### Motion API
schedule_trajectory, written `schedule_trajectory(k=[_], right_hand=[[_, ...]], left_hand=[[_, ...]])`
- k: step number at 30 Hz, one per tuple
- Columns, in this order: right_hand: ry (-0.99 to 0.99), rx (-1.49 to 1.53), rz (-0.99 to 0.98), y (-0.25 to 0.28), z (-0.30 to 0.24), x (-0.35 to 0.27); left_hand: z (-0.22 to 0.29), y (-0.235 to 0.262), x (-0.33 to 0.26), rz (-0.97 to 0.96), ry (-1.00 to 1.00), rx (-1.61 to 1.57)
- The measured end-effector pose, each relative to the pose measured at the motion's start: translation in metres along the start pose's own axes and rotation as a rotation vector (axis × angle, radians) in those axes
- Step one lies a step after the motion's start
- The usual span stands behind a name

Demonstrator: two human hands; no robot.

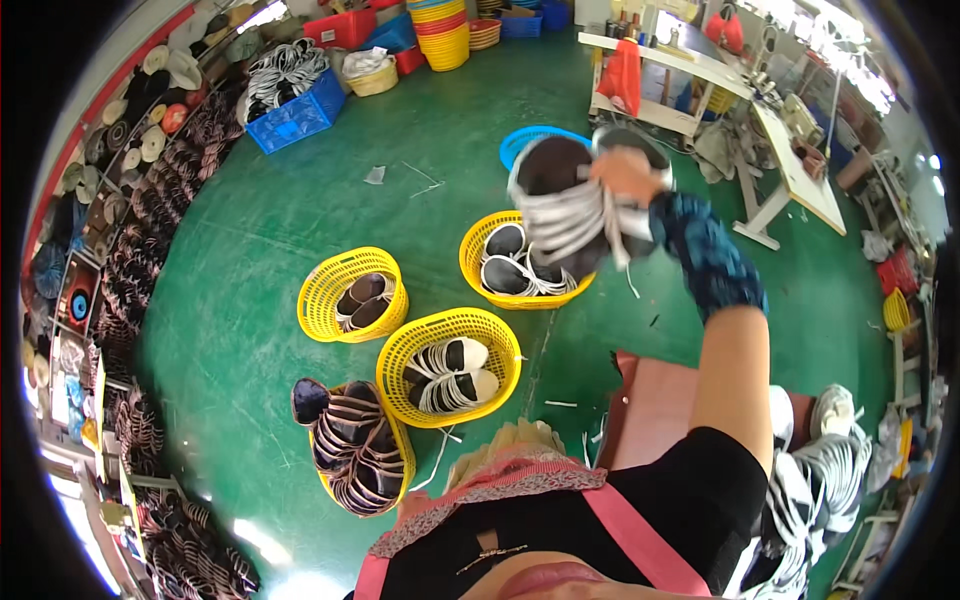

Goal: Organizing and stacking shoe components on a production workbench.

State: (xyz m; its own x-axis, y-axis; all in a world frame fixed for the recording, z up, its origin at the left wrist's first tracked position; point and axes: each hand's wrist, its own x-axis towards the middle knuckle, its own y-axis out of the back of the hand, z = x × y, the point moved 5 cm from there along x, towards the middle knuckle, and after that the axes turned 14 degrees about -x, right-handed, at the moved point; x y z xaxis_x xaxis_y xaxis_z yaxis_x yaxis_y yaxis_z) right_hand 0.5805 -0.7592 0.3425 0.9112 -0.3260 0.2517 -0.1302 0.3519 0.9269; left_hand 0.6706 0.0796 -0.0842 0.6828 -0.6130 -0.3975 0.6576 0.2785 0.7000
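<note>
My right hand (628,175) is raised at the upper right of centre, its fingers closed on a bundle of shoe uppers (560,212). The bundle is black with white edges, nested in layers, and slightly blurred. It hangs above the floor, overlapping a yellow basket (471,235) that holds more black uppers with white edges (503,275). Behind the bundle, a blue basket (515,146) is partly hidden. My right forearm wears a dark blue patterned sleeve cover (706,250). The left hand does not show.
Nearer stand yellow baskets with black-and-white uppers (449,375), brown uppers (366,300), and a heaped dark bundle (358,440). White-edged bundles (815,480) lie at my right beside a reddish-brown sheet (650,410). Sewing tables (665,60) stand far right; stacked uppers (150,220) line the left.
</note>
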Motion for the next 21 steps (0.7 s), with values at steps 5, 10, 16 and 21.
schedule_trajectory(k=[5,10,16,21], right_hand=[[-0.148,0.109,0.589,0.065,0.058,0.161],[0.060,0.802,0.417,-0.040,-0.110,0.063],[-0.024,1.176,-0.073,-0.128,-0.305,-0.237],[-0.157,1.179,-0.230,-0.099,-0.362,-0.435]], left_hand=[[0.058,-0.044,0.037,0.027,0.051,-0.093],[0.057,-0.049,0.001,-0.022,0.051,-0.241],[0.069,-0.050,-0.001,-0.106,-0.023,-0.360],[0.072,-0.072,-0.005,-0.305,-0.140,-0.393]])
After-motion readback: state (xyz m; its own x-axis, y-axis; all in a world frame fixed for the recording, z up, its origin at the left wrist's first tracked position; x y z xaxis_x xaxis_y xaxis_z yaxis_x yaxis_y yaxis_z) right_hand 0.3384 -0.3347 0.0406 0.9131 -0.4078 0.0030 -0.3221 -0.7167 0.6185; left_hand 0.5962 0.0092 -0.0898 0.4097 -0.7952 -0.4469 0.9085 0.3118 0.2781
